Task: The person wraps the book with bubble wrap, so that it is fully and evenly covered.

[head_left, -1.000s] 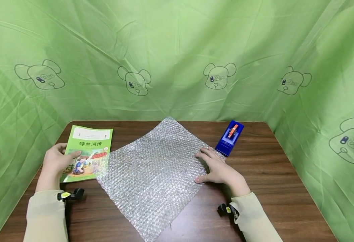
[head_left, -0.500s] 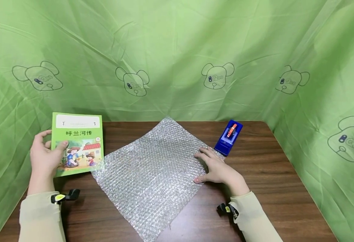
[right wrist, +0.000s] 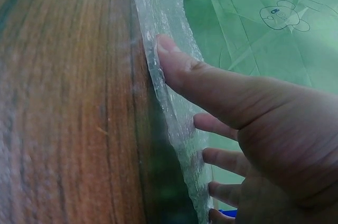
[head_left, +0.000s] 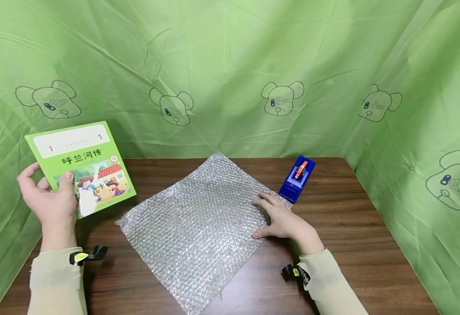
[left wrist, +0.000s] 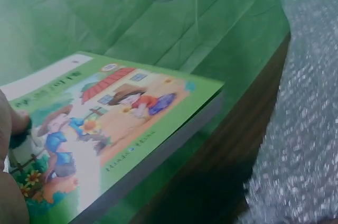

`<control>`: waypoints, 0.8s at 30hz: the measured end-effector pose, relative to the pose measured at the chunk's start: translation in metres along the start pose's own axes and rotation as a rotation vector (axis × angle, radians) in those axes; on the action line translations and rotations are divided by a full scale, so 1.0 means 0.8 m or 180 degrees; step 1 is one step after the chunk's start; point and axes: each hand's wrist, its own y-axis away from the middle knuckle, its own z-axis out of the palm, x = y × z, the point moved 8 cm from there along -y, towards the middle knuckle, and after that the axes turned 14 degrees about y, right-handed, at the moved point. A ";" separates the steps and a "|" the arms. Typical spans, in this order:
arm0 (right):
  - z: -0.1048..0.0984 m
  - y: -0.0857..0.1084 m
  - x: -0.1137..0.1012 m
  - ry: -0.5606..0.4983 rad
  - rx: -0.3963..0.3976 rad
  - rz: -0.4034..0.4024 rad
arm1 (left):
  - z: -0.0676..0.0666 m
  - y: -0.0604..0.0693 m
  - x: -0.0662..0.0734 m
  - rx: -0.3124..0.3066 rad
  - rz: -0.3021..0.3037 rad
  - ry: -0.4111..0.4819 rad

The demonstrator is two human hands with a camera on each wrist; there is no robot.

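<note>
My left hand (head_left: 50,201) grips a green paperback book (head_left: 80,164) by its left edge, thumb on the illustrated cover. The book is raised off the table and tilted; in the left wrist view its lower page edge shows. A sheet of bubble wrap (head_left: 198,227) lies flat on the table, turned like a diamond. On the sheet's right part rests my right hand (head_left: 287,221), fingers spread and thumb apart. The right wrist view shows that thumb (right wrist: 177,65) and the fingertips touching the wrap near its edge.
A blue tape dispenser-like holder (head_left: 297,179) with an orange-red piece on it lies at the back right, close to the right fingertips and the wrap's right corner. The brown wooden table (head_left: 340,227) is enclosed by green cloth walls (head_left: 230,78) printed with cartoon heads.
My left hand has lifted the book from the table, moved it up and to the left off the bubble wrap's corner, and tilted it. The right hand has stayed on the wrap.
</note>
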 end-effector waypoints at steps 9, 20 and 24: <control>-0.001 0.000 0.001 0.0006 0.0047 -0.0015 | 0.045 0.030 -0.030 -0.0189 -0.0383 0.0482; 0.000 -0.001 0.002 0.0013 0.0053 -0.0006 | 0.105 0.087 -0.085 -0.0693 -0.0660 0.0247; -0.001 -0.001 0.002 -0.0001 0.0034 -0.0001 | 0.118 0.107 -0.096 -0.0782 -0.0862 0.0124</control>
